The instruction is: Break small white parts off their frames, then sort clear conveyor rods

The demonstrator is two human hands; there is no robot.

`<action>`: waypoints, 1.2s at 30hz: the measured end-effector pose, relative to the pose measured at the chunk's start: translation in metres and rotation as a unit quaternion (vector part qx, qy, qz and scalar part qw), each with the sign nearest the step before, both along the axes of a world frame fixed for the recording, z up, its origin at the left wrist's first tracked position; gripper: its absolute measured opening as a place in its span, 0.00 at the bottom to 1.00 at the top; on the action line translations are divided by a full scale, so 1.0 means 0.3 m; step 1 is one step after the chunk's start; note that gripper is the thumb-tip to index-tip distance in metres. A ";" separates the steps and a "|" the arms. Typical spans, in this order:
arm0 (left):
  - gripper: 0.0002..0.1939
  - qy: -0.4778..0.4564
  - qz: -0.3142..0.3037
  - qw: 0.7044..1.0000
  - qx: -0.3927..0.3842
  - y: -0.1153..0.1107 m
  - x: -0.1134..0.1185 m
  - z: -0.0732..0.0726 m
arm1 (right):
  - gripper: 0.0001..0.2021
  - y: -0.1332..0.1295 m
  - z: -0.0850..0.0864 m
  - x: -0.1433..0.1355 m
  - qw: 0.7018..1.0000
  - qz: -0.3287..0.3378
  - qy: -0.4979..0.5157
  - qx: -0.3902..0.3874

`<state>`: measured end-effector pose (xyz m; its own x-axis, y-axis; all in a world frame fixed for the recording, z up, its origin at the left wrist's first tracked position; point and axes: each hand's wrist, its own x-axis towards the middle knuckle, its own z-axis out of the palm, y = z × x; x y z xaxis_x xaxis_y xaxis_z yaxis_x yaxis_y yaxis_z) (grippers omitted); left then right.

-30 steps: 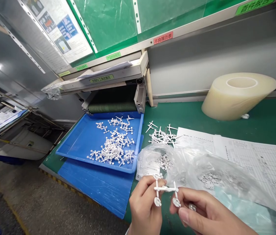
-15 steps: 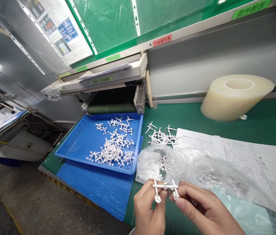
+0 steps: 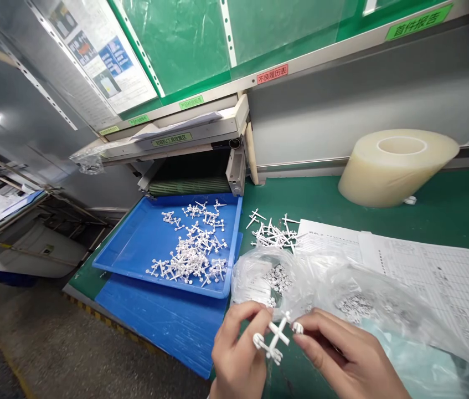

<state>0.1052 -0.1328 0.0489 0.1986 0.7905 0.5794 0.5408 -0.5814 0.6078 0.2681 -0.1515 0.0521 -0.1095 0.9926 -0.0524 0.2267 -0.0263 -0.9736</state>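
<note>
My left hand (image 3: 240, 349) pinches a white branched plastic piece (image 3: 278, 334), which has round ends at its lower left. Beside it, my right hand (image 3: 338, 352) holds a small round white part (image 3: 298, 328) between thumb and forefinger, apart from the branched piece. Just beyond my hands, a clear bag (image 3: 254, 271) holds small round parts, and a second clear bag (image 3: 404, 310) with similar parts lies to the right. A pile of bare white sticks (image 3: 273, 234) rests on the green table.
The blue tray (image 3: 130, 244) at left holds many white branched pieces, below a dark conveyor belt (image 3: 195, 172). Printed sheets (image 3: 437, 271) lie at right, behind them a large roll of clear tape (image 3: 367, 174). A blue sheet (image 3: 163, 327) extends under the tray.
The branched piece has turned in my left hand, which shifted slightly left. The small round part in my right hand is now separate from it.
</note>
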 end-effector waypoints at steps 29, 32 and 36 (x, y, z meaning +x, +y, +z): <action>0.09 -0.159 -0.060 0.936 -0.308 -0.006 0.061 -0.066 | 0.13 0.031 -0.287 0.258 0.958 -0.029 -0.285 0.011; 0.10 -0.163 -0.080 0.935 -0.303 -0.013 0.067 -0.072 | 0.13 0.016 -0.190 0.210 0.966 -0.036 -0.253 0.021; 0.12 -0.133 -0.117 0.941 -0.288 -0.016 0.068 -0.082 | 0.13 0.019 -0.065 0.144 0.996 0.028 -0.017 -0.088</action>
<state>0.1257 -0.1377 0.0243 0.3157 0.9409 0.1227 0.2235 -0.1994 0.9541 0.3112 -0.1459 0.0326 -0.1605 0.9601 -0.2290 0.2661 -0.1814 -0.9467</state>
